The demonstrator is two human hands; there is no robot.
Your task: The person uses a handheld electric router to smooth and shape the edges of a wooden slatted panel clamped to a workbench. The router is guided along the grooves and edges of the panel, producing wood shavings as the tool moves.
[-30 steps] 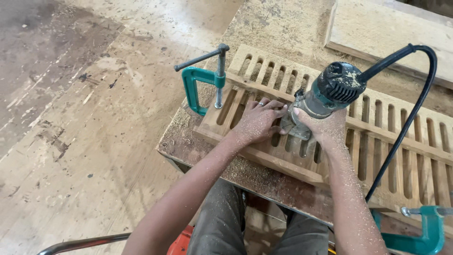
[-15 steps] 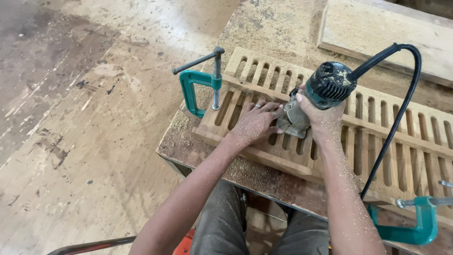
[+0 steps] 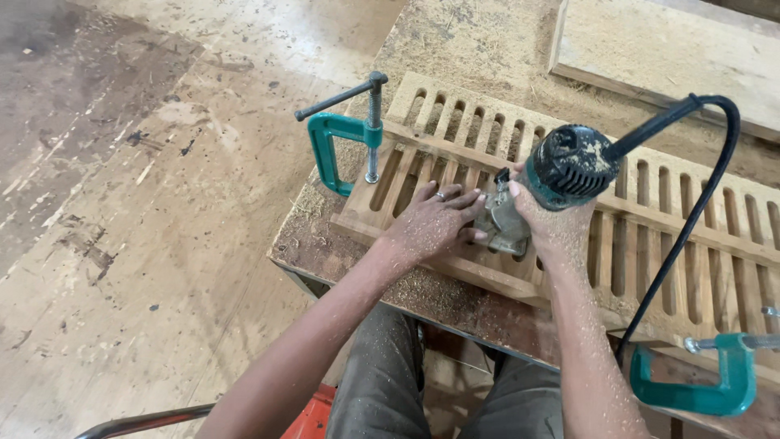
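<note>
A handheld trim router (image 3: 543, 185) with a dark, dust-speckled motor cap and a teal band stands upright on a slatted wooden panel (image 3: 674, 236), its metal base resting on the slats. The right hand (image 3: 552, 232) wraps around the router's lower body, fingers closed on it. The left hand (image 3: 431, 223) lies flat on the panel just beside the base, fingers (image 3: 455, 199) spread and extended toward it, their tips touching or nearly touching the metal; a ring sits on one finger. Both hands and forearms are dusted with sawdust.

A black power cord (image 3: 691, 219) leaves the router's top, arches up beyond the right-hand fingers, and drops down across the panel toward the near edge of the bench (image 3: 325, 244).

The panel is a long light-wood frame with two rows of narrow slots, lying on the sawdust-covered bench. Beyond the left-hand fingers, a teal C-clamp (image 3: 345, 146) grips the panel's end to the bench, its screw upright and its handle bar tilted. A second teal C-clamp (image 3: 707, 382) sits at the near edge, well apart from the right hand.

Further out, past the panel, a flat wooden board (image 3: 674, 49) lies on the bench under sawdust. Beside the bench, on the left hand's side, the concrete floor (image 3: 146, 203) is stained and dusty. Below the hands, the person's grey trousers (image 3: 390, 382) show, with a metal bar (image 3: 146, 421) and something red low in the frame.
</note>
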